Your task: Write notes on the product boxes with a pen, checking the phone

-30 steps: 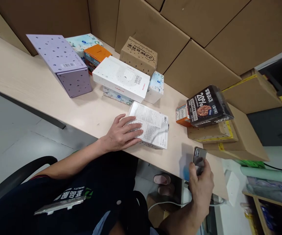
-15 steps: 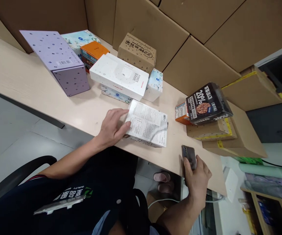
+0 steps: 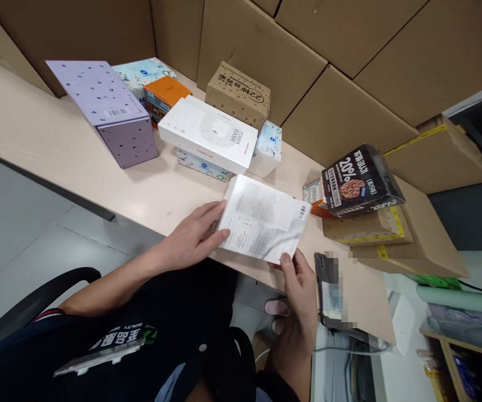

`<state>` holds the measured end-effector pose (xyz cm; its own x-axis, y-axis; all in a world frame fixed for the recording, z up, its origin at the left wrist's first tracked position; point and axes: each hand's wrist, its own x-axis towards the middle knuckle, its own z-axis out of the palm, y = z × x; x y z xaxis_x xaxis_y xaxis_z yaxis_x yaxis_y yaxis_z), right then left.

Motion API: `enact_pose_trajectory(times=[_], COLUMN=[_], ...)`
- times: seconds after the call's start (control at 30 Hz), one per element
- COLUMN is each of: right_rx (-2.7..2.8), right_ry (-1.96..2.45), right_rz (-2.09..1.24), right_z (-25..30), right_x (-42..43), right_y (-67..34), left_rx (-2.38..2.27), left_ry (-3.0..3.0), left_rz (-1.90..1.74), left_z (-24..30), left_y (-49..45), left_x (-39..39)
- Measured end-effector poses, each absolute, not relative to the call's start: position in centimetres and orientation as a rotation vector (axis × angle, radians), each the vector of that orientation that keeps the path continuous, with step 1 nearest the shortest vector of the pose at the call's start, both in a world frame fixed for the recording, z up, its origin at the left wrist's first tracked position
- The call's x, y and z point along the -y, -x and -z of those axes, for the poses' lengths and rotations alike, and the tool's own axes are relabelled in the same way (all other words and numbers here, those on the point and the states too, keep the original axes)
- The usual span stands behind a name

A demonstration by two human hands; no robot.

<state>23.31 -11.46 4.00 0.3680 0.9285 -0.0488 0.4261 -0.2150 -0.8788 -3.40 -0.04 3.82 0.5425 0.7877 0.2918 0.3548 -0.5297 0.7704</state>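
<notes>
A white box (image 3: pixel 261 223) with fine printed text and a barcode is between my two hands, its near edge tilted a little over the table's front. My left hand (image 3: pixel 194 234) grips its left side, thumb on top. At its near right corner my right hand (image 3: pixel 299 282) pinches it, thumb on the upper face and fingers beneath. Right of that hand a dark smartphone (image 3: pixel 323 285) lies by the table edge, partly blurred out. Just behind the held box, a white power bank box (image 3: pixel 207 134) rests on blue-and-white patterned boxes.
A purple dotted box (image 3: pixel 126 142) stands at the left, with an orange box (image 3: pixel 168 89) and a brown carton (image 3: pixel 239 95) further back. On the right, a black cookie box (image 3: pixel 360 181) sits on brown cartons (image 3: pixel 366 226). Cardboard panels (image 3: pixel 249 33) line the back.
My right hand has let go of the phone, moved left and taken the white box's near right corner. The box is now lifted and tilted, closer to the camera.
</notes>
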Motion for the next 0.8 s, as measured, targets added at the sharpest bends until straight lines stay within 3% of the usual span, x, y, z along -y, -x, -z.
enact_pose_trajectory(times=[0.23, 0.5, 0.8], right_rx=[1.053, 1.02, 1.008], right_ry=[1.715, 1.517, 1.397], right_rz=[-0.602, -0.663, -0.711], right_z=[-4.5, -3.7, -1.7], right_x=[7.9, 0.5, -1.6], right_y=[-25.6, -28.4, -29.5], left_rx=[-0.933, -1.051, -0.922], left_ry=[-2.21, -2.158, -1.974], left_rz=[-0.967, -0.673, -0.639], left_z=[-1.6, -2.0, -2.4], left_y=[-0.1, -2.8, -3.7], left_x=[-2.4, -4.3, -5.5])
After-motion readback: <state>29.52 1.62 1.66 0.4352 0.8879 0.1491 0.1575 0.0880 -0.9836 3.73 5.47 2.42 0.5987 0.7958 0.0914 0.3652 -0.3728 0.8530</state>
